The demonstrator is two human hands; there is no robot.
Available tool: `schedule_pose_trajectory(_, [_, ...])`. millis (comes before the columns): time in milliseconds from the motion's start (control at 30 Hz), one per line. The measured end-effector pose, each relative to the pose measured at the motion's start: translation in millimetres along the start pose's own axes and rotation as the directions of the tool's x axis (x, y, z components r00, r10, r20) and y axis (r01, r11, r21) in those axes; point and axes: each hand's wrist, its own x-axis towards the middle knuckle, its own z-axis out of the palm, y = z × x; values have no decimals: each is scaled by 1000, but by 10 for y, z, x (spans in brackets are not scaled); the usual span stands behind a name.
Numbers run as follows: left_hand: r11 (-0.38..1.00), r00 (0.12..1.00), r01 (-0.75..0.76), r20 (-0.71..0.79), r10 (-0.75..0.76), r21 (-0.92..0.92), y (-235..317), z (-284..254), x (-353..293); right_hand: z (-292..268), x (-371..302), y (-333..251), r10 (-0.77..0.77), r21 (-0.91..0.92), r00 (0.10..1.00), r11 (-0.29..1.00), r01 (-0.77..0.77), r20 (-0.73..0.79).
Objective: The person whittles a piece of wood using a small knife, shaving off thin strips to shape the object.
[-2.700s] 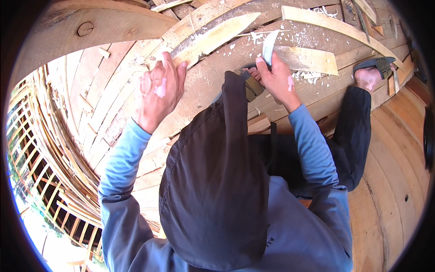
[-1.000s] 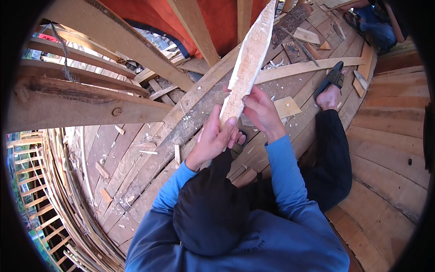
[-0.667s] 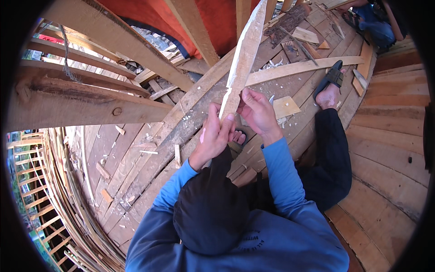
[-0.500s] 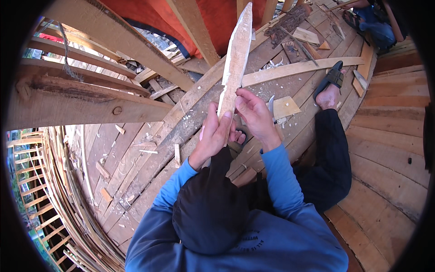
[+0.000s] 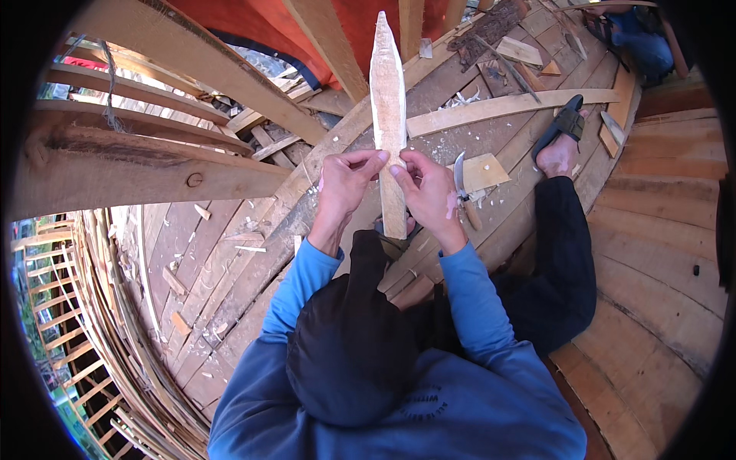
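Observation:
A long pale piece of wood (image 5: 389, 92), carved to a point at its far end, stands out ahead of me between both hands. My left hand (image 5: 346, 184) pinches its left edge near the middle, where the blade-like part meets the narrower butt. On the opposite edge, my right hand (image 5: 427, 192) grips it with thumb and fingers. The squared butt end reaches back toward me below my fingers. Just right of my right hand lies a knife (image 5: 462, 188) with a curved blade and a wooden handle, beside a flat wood offcut (image 5: 484, 172).
Shavings and scraps (image 5: 249, 248) litter the plank floor (image 5: 230, 307). A curved wooden strip (image 5: 514, 111) lies ahead on the right. Upright timbers (image 5: 230, 69) and a knotted beam (image 5: 169, 172) stand at the left. My sandalled foot (image 5: 563, 149) rests to the right, near the plank wall (image 5: 659, 230).
The carved wood has turned more upright and shifted slightly left. My left hand has moved from its lower end to its left edge, and the knife shows more fully.

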Motion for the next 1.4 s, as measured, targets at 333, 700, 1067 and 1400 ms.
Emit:
schedule_pose_trajectory(333, [892,961,-43,-225,160,449,-32,88,-41,220,27,205,-129,-205,992,971,124,-8])
schedule_pose_trajectory(700, [913,982,-162,-152,112,-374,-180,-162,70,86,146,371,23,-64,1000,998,-24,-14])
schedule_pose_trajectory(1067, [981,991,-112,-54,122,162,-200,169,217,32,48,511,-6,-42,1000,999,6,-6])
schedule_pose_trajectory(1400, [996,996,69,-52,-66,60,-422,65,403,215,31,565,-73,265,997,961,81,-40])
